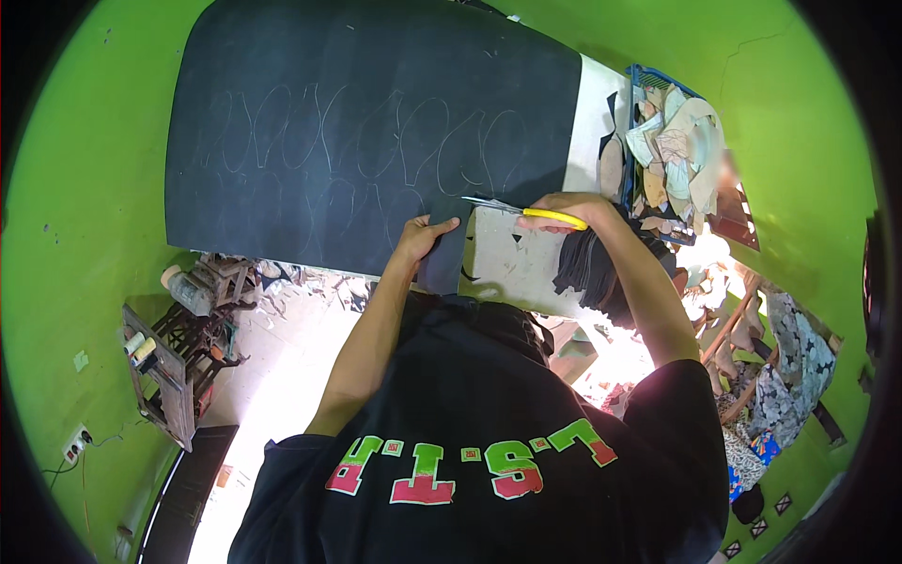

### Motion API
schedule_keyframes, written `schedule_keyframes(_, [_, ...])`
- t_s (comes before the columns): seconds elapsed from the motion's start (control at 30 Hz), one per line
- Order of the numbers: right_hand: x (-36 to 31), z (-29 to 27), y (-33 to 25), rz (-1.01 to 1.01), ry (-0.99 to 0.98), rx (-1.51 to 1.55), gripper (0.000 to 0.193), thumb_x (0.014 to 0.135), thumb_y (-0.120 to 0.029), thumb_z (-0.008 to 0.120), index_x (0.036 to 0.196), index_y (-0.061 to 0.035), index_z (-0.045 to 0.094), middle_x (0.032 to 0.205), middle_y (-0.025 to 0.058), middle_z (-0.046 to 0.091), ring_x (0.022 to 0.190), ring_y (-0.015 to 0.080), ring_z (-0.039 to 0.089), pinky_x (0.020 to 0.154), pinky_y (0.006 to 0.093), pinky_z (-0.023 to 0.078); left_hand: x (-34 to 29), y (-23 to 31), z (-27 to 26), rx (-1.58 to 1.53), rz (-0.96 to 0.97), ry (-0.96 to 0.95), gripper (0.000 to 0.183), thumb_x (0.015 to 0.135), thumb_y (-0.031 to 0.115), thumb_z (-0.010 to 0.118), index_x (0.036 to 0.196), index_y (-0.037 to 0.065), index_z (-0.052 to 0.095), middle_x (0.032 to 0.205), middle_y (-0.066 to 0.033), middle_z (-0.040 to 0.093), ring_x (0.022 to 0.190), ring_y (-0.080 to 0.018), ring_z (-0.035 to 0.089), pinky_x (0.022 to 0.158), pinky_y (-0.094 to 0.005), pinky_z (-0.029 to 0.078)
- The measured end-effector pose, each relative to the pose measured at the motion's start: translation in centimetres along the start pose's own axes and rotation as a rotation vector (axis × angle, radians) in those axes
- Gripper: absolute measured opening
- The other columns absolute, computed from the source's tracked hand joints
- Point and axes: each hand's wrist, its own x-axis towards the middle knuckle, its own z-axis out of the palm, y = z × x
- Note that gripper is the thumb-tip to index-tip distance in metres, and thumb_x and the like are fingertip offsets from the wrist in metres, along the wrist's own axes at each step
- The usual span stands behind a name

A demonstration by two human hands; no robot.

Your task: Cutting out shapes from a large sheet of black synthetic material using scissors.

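Note:
A large dark sheet (282, 122) covers most of the table, with rows of curved sole-like outlines drawn on it in pale lines. My right hand (564, 209) grips yellow-handled scissors (554, 217), whose blades point left at the sheet's near edge, beside the outlines. My left hand (427, 238) pinches the near edge of the sheet just left of the blade tips, thumb on top. Whether the blades are touching the sheet is hard to make out. Close to my right forearm lies a stack of dark cut pieces (590, 268).
A blue basket (632, 85) heaped with paper and card patterns (678, 141) stands at the right. Dark scraps lie on the pale tabletop (507, 258). A wooden stand (169, 376) with thread spools is at the left. Offcuts litter the floor, and patterned cloth (799, 348) hangs at right.

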Motion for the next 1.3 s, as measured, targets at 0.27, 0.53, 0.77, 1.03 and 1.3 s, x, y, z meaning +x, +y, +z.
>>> schedule_keyframes(0.27, [-0.5,-1.7,0.0,0.169,-0.032,-0.170,0.065,0.091,-0.073,0.051,0.080,-0.0093,0.058,0.061,-0.0011,0.048,0.050,0.0109,0.049,0.047,0.0290,0.039,0.0,-0.1,0.1,0.024,0.008,0.001,0.023,0.084,0.018,0.082,0.097,0.001,0.074,0.088,-0.0075,0.075,0.072,-0.0143,0.069,0.068,-0.0292,0.056])
schedule_keyframes(0.53, [2.7,-2.6,-1.4,0.150,0.024,-0.127,0.063,0.085,-0.075,0.060,0.080,-0.0122,0.059,0.063,-0.0046,0.046,0.051,0.0082,0.045,0.047,0.0259,0.036,-0.3,-0.7,0.1,0.025,0.075,0.002,0.024,0.085,0.018,0.082,0.102,0.002,0.074,0.093,-0.0064,0.075,0.075,-0.0123,0.069,0.070,-0.0279,0.055])
schedule_keyframes(0.77, [3.3,-3.2,-1.4,0.048,-0.111,-0.021,0.064,0.086,-0.073,0.057,0.077,-0.0101,0.060,0.064,-0.0017,0.051,0.052,0.0096,0.052,0.047,0.0264,0.042,-1.4,-1.3,-0.2,-0.053,0.209,-0.065,0.026,0.088,0.015,0.079,0.109,0.001,0.073,0.095,-0.0051,0.074,0.080,-0.0097,0.067,0.072,-0.0264,0.055])
schedule_keyframes(1.03, [2.9,-2.1,-3.2,0.059,-0.056,-0.030,0.054,0.092,-0.059,0.056,0.070,-0.0092,0.057,0.059,0.0005,0.051,0.048,0.0115,0.051,0.046,0.0284,0.041,-1.8,-1.3,0.0,-0.047,0.261,-0.096,0.026,0.090,0.016,0.078,0.111,0.001,0.073,0.097,-0.0044,0.074,0.083,-0.0091,0.067,0.076,-0.0260,0.054])
schedule_keyframes(1.3, [3.8,-1.7,-1.7,-0.089,0.136,-0.271,0.063,0.083,-0.067,0.068,0.065,-0.0073,0.065,0.049,0.0028,0.051,0.046,0.0132,0.054,0.047,0.0299,0.043,-0.8,-1.4,-0.9,-0.058,0.200,-0.158,0.027,0.092,0.016,0.076,0.114,0.002,0.071,0.098,-0.0036,0.074,0.082,-0.0086,0.066,0.076,-0.0257,0.054])
